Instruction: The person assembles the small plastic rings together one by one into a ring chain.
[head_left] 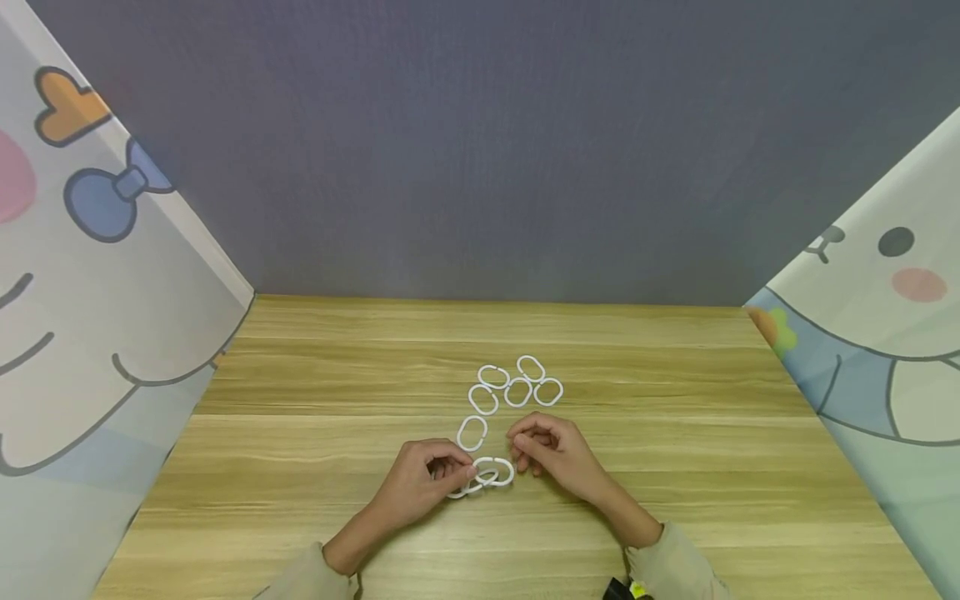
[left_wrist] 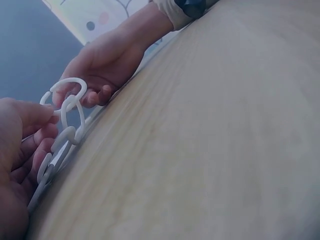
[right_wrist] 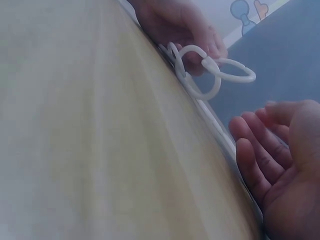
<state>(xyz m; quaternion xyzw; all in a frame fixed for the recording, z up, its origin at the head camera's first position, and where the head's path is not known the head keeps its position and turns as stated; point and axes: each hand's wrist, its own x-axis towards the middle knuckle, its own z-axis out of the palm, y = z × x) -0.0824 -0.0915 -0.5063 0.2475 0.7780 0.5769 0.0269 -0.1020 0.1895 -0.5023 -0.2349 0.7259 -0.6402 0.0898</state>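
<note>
A white ring [right_wrist: 235, 78] is pinched between thumb and index finger of the left hand [head_left: 422, 483]; its remaining fingers are curled inward. By this ring the end of a chain [head_left: 492, 481] of linked rings is held up over the worktop [head_left: 300, 375], the rest being sloped down beneath the same hand, where it is partly hidden. Nothing is seen to be gripped by the right hand [head_left: 561, 457], which is held just beside the chain, palm turned inward, fingers loosely bent and partly open.

Beyond the hands, six loose rings [head_left: 507, 392] are laid in a bent row, several close together; the nearest is placed just past the left hand's fingertips. Both forearms are covered by pale sleeves [head_left: 678, 567]. The worktop is backed by a grey panel [head_left: 495, 150] and flanked by cartoon-printed panels [head_left: 862, 333].
</note>
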